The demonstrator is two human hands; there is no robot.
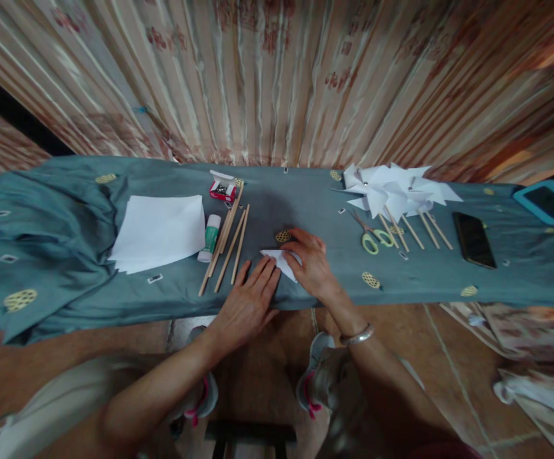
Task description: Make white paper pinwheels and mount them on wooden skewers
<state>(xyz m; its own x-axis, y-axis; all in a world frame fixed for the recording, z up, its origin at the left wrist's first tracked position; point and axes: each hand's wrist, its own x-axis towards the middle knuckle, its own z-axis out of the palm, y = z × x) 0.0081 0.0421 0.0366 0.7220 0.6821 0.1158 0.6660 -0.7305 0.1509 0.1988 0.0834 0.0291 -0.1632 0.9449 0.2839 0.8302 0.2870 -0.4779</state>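
A small white sheet of paper folded into a triangle (286,266) lies near the front edge of the cloth-covered table. My left hand (250,305) rests flat with fingers stretched out, its fingertips pressing the paper's left side. From the right, my right hand (312,264) bends over the same piece, thumb and forefinger gripping it, part of the paper hidden beneath. Just left of my hands lie several thin wooden sticks (233,250). Beside these are a green-and-white glue stick (210,238) and a stack of white paper (162,229).
An open red-and-white box of small metal pins (222,187) stands behind the sticks. At right are several white paper pinwheels (391,188) on sticks, green-handled scissors (373,238), a black phone (473,239) and a blue-framed tablet (551,202). A curtain (277,83) hangs behind the table.
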